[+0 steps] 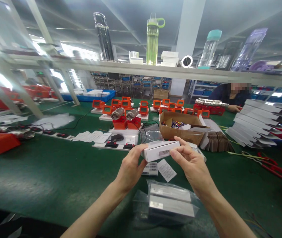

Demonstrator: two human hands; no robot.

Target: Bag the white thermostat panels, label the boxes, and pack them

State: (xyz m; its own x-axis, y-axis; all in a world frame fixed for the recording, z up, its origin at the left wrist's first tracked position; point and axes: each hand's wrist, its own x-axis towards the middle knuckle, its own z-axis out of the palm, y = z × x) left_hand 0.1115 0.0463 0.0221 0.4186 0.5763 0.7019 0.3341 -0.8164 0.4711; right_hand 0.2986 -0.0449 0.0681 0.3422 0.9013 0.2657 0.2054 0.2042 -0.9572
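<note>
A small white carton [155, 153] is held up over the green table, tilted slightly, with a greyish label on its near side. My left hand [131, 165] grips its left end between thumb and fingers. At the right end, my right hand [190, 160] has its thumb or fingertip by the label, its fingers bent around that end. Below lie a printed paper slip [167, 170] and a sheet of labels [150, 168], partly hidden by my left hand. Nearer to me, white boxes [170, 205] sit in clear plastic film.
Behind my hands stands an open brown cardboard box [182, 132] with small colourful items, beside stacked cardboard dividers [215, 138]. Orange-framed devices [127, 123] line the back. Bottles such as a green one [152, 43] stand on the shelf [126, 67]. Another person [230, 96] sits at the far right.
</note>
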